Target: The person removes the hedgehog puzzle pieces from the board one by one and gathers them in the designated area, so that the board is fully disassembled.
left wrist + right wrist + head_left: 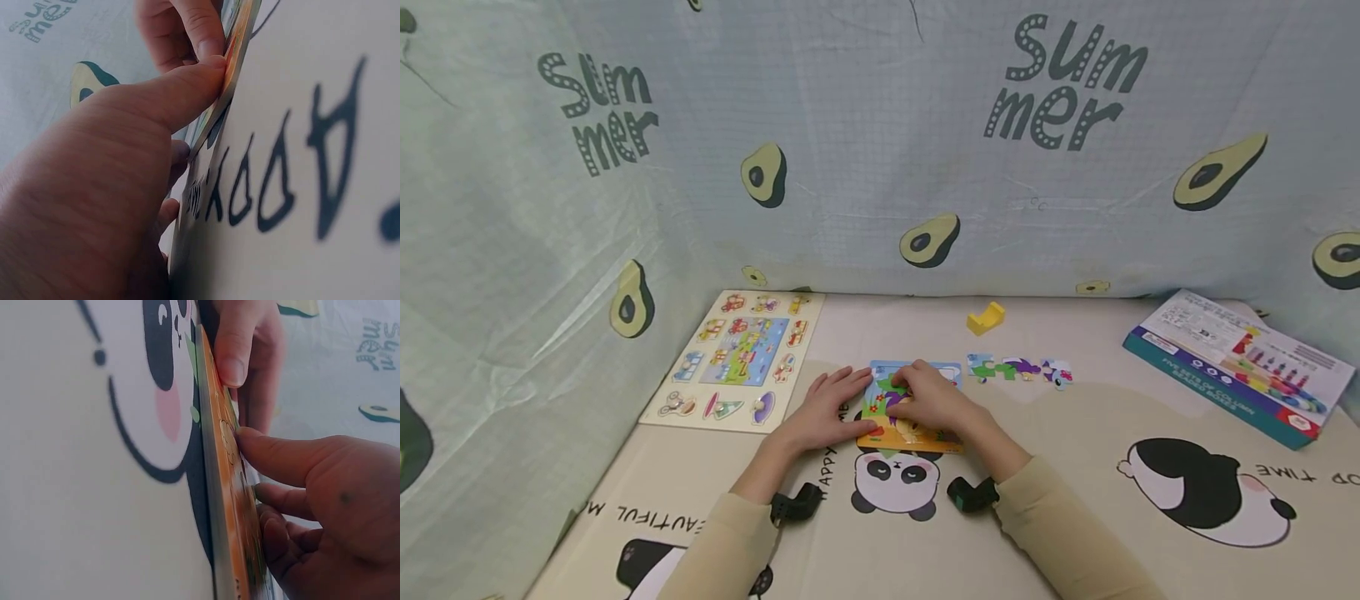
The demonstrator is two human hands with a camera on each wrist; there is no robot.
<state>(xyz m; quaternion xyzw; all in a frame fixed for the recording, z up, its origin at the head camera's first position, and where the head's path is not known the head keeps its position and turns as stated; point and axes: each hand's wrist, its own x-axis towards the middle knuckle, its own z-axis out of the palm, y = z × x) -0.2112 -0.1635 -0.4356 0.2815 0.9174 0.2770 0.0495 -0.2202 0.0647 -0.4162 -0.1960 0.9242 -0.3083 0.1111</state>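
A small jigsaw board (pixel 955 447) with an orange lower border and a colourful cartoon picture lies on the cloth. My left hand (pixel 829 414) rests along its left side, fingers stretched out and the thumb on its lower left edge. Over the middle of the board is my right hand (pixel 936 402); its bent fingertips and thumb touch the picture, thumb and forefinger apart. The right wrist view shows that thumb (pixel 281 453) on the board's surface. Whether a piece is pinched there is hidden. To the right of the board lie several loose jigsaw pieces (pixel 1021 368).
A wooden peg puzzle (pixel 784 329) lies at the left. A yellow curved block (pixel 986 318) sits behind the loose pieces. At the right is a flat toy box (pixel 1232 362). Hanging cloth (pixel 850 150) with avocado prints bounds the back and left.
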